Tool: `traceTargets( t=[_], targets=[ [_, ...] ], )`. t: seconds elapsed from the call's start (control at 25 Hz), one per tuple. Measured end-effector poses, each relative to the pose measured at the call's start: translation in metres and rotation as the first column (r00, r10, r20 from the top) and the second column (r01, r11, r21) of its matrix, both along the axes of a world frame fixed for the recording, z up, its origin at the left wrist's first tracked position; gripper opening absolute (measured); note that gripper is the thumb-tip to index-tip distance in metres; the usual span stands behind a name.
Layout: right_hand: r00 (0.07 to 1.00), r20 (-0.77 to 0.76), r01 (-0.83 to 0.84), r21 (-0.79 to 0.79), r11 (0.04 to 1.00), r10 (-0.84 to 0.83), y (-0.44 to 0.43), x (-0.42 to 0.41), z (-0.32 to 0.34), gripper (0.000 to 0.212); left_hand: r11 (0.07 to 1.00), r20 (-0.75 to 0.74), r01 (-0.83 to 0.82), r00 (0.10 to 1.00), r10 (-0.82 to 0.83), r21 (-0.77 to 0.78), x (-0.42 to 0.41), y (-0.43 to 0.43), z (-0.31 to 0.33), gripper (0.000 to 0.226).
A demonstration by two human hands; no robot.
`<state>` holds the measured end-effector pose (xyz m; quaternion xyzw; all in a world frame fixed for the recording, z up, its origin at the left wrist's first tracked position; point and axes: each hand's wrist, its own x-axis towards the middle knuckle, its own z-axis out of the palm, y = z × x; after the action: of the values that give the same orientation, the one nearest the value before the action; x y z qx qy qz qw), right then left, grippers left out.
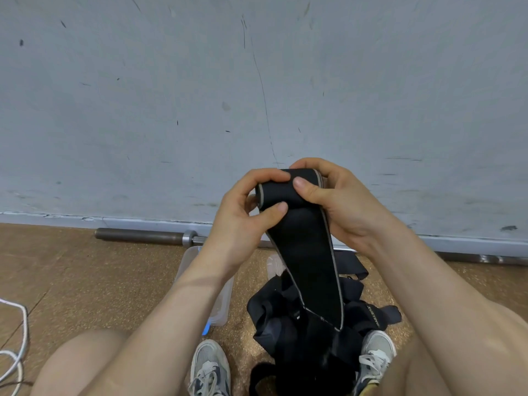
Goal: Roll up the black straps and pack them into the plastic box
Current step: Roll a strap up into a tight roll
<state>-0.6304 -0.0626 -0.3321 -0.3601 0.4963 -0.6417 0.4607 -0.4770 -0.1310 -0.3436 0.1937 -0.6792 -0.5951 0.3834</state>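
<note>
Both the left hand (245,207) and right hand (331,195) pinch a barely started roll of one black strap (305,258), while the pile (300,332) on the floor near the plastic box (220,310) looks unrolled and unpacked.

Brown floor (85,281), barbell (140,235), plastic box (221,310), heaped black straps (285,324), perhaps a cable (23,318)

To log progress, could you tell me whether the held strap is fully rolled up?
No, the strap is rolled only at its top; the rest hangs down to the pile.

Plastic box (223,307) mostly behind L forearm (197,284); white cable (26,327) partly off-frame, L edge.
</note>
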Motion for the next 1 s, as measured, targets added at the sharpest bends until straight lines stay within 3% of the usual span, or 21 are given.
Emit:
traceTargets(
  t=[0.08, 0.16, 0.24, 0.36, 0.44, 0.6, 0.76, 0.88, 1.0],
  targets=[
    [0.999, -0.03, 0.014, -0.033, 0.999, -0.015, 0.0, -0.003, -0.001, 0.026, 0.978, 0.02, 0.067, 0.997, -0.072, 0.195, 0.0, 0.0, 0.002, 0.04],
    [0.991, -0.133, 0.014, -0.047, 0.999, -0.02, 0.002, -0.002, -0.001, 0.026, 0.959, 0.082, -0.013, 0.997, -0.011, 0.285, -0.002, 0.0, 0.004, 0.052],
    [0.975, -0.22, -0.016, -0.034, 0.999, 0.008, 0.003, 0.002, 0.001, 0.027, 0.962, 0.118, -0.074, 0.992, 0.044, 0.262, -0.001, -0.001, 0.003, 0.053],
    [0.991, -0.091, -0.089, 0.071, 0.993, 0.095, 0.005, 0.006, 0.006, 0.009, 0.966, 0.078, -0.088, 0.994, 0.071, 0.245, 0.002, -0.003, 0.003, 0.036],
    [0.994, -0.049, -0.091, 0.159, 0.983, 0.1, 0.004, 0.004, 0.004, 0.02, 0.971, 0.091, -0.111, 0.991, 0.094, 0.212, 0.002, -0.002, 0.0, 0.028],
    [0.988, -0.15, 0.027, 0.05, 0.998, -0.019, 0.0, 0.002, -0.002, 0.007, 0.971, 0.056, -0.042, 0.998, 0.029, 0.237, 0.0, -0.003, -0.002, 0.031],
    [0.963, -0.265, 0.039, -0.011, 0.999, -0.041, 0.001, 0.003, -0.005, 0.019, 0.942, 0.081, -0.003, 0.996, -0.025, 0.336, 0.0, -0.004, 0.003, 0.042],
    [0.991, -0.127, -0.042, 0.079, 0.996, 0.052, 0.004, 0.009, -0.001, 0.014, 0.968, 0.09, -0.073, 0.995, 0.053, 0.24, 0.001, -0.006, 0.003, 0.027],
    [0.992, -0.095, -0.065, 0.212, 0.975, 0.087, 0.002, 0.008, 0.0, 0.038, 0.981, 0.108, -0.121, 0.989, 0.105, 0.152, 0.001, -0.003, 0.001, 0.03]
  ],
)
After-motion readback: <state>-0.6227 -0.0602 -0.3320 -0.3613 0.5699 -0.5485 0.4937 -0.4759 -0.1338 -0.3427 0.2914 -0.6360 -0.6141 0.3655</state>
